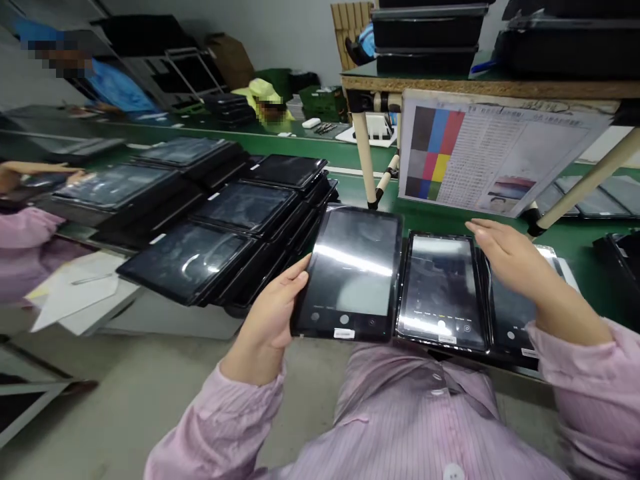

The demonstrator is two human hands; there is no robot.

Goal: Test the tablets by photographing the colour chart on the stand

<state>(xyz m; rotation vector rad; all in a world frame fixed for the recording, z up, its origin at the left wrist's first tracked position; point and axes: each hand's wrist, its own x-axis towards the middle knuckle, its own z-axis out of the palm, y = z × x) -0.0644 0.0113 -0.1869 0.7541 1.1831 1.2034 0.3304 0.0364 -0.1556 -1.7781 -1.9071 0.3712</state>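
My left hand (pixel 273 310) grips the left edge of a black tablet (pixel 355 233), thumb on the front rim. Its lit screen shows camera-style buttons along the bottom and a bright light reflection. Just right of it, a second tablet (pixel 443 293) lies face up, also lit with similar buttons. A third tablet (pixel 513 303) lies beside that one, partly hidden by my right hand (pixel 515 260). That hand hovers over its upper part with fingers stretched out and together, holding nothing.
Stacked black trays with tablets (pixel 245 207) stand at the left. A shelf (pixel 450 87) bears black bins, with a printed colour chart (pixel 450 153) hanging below. Papers and a pen (pixel 90 280) lie far left. Other people work at left and behind the bench.
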